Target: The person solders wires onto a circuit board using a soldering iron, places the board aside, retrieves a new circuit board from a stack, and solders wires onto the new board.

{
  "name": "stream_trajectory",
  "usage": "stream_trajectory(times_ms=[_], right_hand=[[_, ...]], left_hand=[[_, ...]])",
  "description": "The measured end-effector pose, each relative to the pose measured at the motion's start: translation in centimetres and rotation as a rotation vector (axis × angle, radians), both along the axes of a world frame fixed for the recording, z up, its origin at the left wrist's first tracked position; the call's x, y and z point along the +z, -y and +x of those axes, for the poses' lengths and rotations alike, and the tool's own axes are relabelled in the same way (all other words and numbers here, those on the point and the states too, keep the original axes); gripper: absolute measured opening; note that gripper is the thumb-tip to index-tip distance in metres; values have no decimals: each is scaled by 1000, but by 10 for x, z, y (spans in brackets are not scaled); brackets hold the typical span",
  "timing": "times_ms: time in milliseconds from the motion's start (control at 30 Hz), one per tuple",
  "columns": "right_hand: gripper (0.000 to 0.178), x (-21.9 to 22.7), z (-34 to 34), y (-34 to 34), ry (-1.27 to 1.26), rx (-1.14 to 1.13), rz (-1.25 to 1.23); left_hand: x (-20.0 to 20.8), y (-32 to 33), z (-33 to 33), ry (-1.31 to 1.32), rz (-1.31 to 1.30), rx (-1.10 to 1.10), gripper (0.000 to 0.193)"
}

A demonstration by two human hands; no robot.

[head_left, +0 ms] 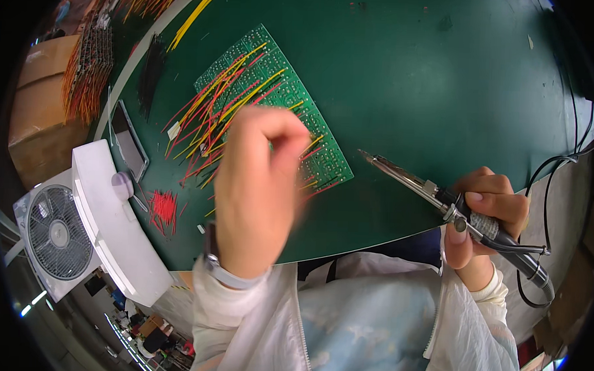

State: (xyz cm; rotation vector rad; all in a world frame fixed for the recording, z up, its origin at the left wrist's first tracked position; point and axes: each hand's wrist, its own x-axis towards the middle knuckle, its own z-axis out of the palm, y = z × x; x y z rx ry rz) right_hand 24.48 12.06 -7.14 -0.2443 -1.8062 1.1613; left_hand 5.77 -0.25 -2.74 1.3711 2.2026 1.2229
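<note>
A green circuit board (301, 93) lies at a slant on the green table, with many red and yellow wires (222, 111) across its left part and past its edge. Over the board's near side is my left hand (258, 177), slightly blurred, thumb and forefinger pinched together; whatever they may hold is too small to make out. My right hand (496, 209) grips a soldering iron (412, 180) by its wrapped handle, right of the board. The iron's tip points up and left, apart from the board.
Short red wire pieces (163, 210) lie left of my left hand. Beside them stand a white casing (116, 225) and a fan (60, 233). Black wires (149, 76) and yellow wires (197, 15) lie at the far left, near a dark flat tray (130, 140). A black cable (551, 169) hangs at right.
</note>
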Motion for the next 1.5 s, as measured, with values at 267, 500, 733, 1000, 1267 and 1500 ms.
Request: stream_trajectory(times_ms=[267, 500, 733, 1000, 1267, 1500], right_hand=[[31, 9, -8, -1, 64, 99, -14], [30, 3, -8, -1, 23, 138, -25], [32, 3, -5, -1, 82, 135, -30], [30, 5, -7, 1, 93, 137, -30], [28, 5, -8, 2, 93, 138, -26], [28, 5, -7, 2, 103, 132, -16]], left_hand=[[-28, 25, 47, -238, 28, 202, 22], [-34, 22, 49, -237, 25, 211, 22], [-31, 18, 45, -309, -13, 217, 15], [-29, 21, 46, -282, -36, 209, 23], [-28, 20, 47, -320, -41, 210, 23], [-28, 19, 48, -332, -42, 209, 23]])
